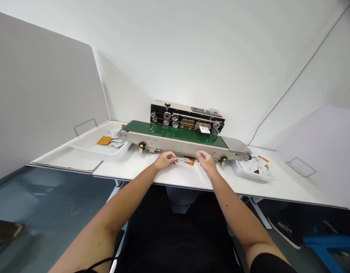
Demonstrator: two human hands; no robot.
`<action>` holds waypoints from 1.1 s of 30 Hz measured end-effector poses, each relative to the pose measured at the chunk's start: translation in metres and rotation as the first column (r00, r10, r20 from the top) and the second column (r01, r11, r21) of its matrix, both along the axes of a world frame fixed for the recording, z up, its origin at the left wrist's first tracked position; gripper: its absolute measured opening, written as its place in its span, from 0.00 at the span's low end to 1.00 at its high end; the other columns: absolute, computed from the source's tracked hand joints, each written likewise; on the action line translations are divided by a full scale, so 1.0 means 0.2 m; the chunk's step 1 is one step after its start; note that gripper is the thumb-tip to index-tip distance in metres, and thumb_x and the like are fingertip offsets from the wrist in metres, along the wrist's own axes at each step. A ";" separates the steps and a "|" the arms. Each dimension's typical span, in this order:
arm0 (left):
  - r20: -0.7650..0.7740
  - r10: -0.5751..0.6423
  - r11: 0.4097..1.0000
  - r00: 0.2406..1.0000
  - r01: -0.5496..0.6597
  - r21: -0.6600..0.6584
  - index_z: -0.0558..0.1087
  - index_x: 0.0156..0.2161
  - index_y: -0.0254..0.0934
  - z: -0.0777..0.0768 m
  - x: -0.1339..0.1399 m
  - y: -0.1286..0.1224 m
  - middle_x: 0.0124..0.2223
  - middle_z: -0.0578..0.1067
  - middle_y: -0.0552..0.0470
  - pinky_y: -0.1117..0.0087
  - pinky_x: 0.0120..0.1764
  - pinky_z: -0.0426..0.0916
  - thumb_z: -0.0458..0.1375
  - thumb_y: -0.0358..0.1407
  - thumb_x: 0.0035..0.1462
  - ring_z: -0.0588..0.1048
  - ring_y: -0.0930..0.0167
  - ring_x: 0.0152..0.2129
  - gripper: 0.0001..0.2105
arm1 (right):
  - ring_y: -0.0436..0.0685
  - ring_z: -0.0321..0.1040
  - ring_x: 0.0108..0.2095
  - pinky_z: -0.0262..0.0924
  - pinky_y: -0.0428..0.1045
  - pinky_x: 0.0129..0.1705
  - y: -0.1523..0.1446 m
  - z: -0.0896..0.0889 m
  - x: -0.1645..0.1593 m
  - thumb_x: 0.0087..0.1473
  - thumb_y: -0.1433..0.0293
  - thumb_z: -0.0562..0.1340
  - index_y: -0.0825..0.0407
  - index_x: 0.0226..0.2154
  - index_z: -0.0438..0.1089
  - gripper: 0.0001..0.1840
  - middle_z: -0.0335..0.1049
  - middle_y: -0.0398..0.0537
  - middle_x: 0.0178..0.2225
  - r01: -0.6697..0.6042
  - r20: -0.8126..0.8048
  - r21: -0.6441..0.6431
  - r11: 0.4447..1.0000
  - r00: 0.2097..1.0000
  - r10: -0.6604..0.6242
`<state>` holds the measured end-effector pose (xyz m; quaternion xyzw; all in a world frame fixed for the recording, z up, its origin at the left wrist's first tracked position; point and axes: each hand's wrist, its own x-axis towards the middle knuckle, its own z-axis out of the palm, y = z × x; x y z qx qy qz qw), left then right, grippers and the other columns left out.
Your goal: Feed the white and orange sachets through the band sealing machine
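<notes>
My left hand [165, 160] pinches the end of a small flat white packet [182, 160] over the white table, in front of the sealing machine. Beneath and beside that packet lies an orange packet [191, 161]. To the right of both, my right hand [205, 162] is raised with its fingers loosely bent, and nothing shows in it. A white packet [204, 129] with dark print sits at the rollers of the band sealer [187, 118], at the back edge of its green conveyor belt [163, 129].
On the left, a white tray [118, 154] holds orange and white packets. Another white bin [248, 175] with printed packets stands right, under the conveyor's end. Black knobs [142, 145] stick out from the conveyor's front. Grey partitions [44, 87] flank the table.
</notes>
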<state>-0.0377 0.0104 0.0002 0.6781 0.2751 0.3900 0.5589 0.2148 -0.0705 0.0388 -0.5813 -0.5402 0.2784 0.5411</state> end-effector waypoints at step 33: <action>-0.132 -0.170 0.985 0.977 0.174 0.016 0.72 0.40 0.33 0.01 0.00 -0.03 0.26 0.76 0.54 0.76 0.21 0.63 0.69 0.47 0.47 0.71 0.75 0.17 0.22 | 0.49 0.66 0.21 0.58 0.45 0.24 -0.06 -0.09 -0.05 0.50 0.63 0.63 0.50 0.38 0.70 0.12 0.73 0.41 0.26 -0.262 0.133 -0.161 0.952 0.950 0.284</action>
